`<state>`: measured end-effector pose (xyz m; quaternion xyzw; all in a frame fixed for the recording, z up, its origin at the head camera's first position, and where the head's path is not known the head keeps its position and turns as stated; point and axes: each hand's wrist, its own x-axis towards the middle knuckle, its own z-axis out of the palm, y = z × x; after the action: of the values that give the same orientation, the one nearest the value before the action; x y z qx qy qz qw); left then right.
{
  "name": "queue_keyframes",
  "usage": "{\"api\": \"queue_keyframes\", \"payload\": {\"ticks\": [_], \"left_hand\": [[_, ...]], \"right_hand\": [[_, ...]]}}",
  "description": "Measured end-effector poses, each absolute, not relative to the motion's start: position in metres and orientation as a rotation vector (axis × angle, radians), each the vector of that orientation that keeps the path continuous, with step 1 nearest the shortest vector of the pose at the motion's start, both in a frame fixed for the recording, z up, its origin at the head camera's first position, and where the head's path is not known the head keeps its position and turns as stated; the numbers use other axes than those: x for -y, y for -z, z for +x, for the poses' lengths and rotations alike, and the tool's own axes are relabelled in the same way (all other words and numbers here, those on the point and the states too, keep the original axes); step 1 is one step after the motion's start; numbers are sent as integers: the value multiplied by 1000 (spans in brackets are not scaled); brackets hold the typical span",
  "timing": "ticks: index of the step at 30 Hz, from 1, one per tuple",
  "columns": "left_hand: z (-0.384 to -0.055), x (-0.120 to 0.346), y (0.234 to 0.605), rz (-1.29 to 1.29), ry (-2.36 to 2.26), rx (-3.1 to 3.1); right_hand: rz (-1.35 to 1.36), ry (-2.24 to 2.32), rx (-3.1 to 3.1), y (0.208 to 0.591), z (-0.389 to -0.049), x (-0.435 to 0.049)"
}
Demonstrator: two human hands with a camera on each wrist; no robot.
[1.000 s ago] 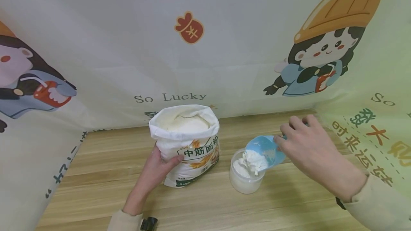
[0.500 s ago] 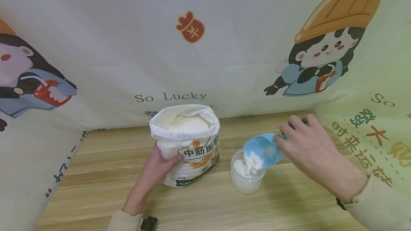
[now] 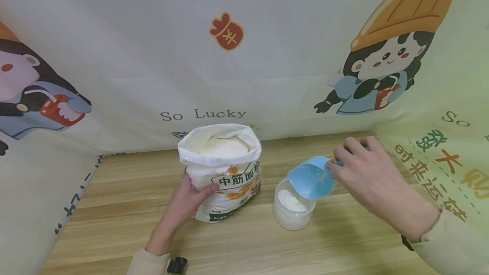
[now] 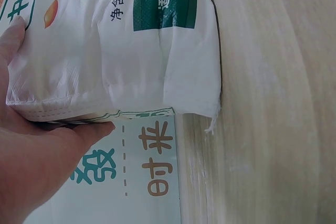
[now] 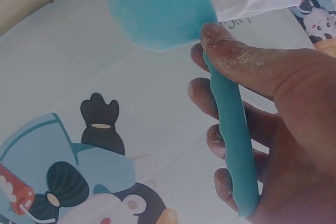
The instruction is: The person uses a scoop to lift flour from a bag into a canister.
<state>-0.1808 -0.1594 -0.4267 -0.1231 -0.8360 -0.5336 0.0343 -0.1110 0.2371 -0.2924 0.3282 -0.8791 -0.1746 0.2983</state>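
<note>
My left hand [image 3: 191, 198] grips the left side of a white flour bag [image 3: 229, 181], its thumb across the printed front. The bag stands upright with its top rolled back and flour [image 3: 225, 147] showing inside. In the left wrist view the fingers reach behind the bag's stitched edge. My right hand [image 3: 366, 173] holds a blue scoop [image 3: 313, 179] by its handle, fingers curled round it, as the right wrist view shows. Tipped down, the scoop overlaps the rim of a clear round jar [image 3: 292, 220] with white flour in it. Only traces of powder cling to the scoop. Flour dusts my right thumb [image 5: 236, 56].
The wood-grain tabletop [image 3: 114, 207] carries the bag and the jar side by side. Behind and at both sides hangs a pale printed cloth [image 3: 275, 75] with cartoon figures. A black strap piece [image 3: 177, 265] shows at the left cuff.
Flour has slid out of the scoop into the jar, leaving the scoop nearly bare. The scoop has tilted further and shifted slightly left. My left hand and the bag have stayed in place.
</note>
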Motion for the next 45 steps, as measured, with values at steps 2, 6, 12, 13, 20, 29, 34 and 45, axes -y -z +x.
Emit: {"api": "queue_keyframes", "payload": {"ticks": [2,6,12,13,20,29,34,45], "left_hand": [[-181,160,426,-380,1636,2571],[-181,160,427,-390,1624,2573],[-182,161,427,-397,1617,2576],[-182,161,427,-398,1617,2577],[-182,160,426,-388,1599,2592],[-182,160,426,-348,1591,2610],[-181,160,425,-347,1576,2615],[-181,160,427,-365,1595,2585]], "right_hand": [[869,461,2350,293,-111,-239],[856,455,2386,295,-112,-244],[857,336,2379,299,-115,-258],[858,305,2375,300,-116,-260],[813,157,2392,299,-117,-275],[718,59,2469,291,-118,-273],[733,-34,2431,288,-121,-267],[752,-116,2338,278,-133,-242]]}}
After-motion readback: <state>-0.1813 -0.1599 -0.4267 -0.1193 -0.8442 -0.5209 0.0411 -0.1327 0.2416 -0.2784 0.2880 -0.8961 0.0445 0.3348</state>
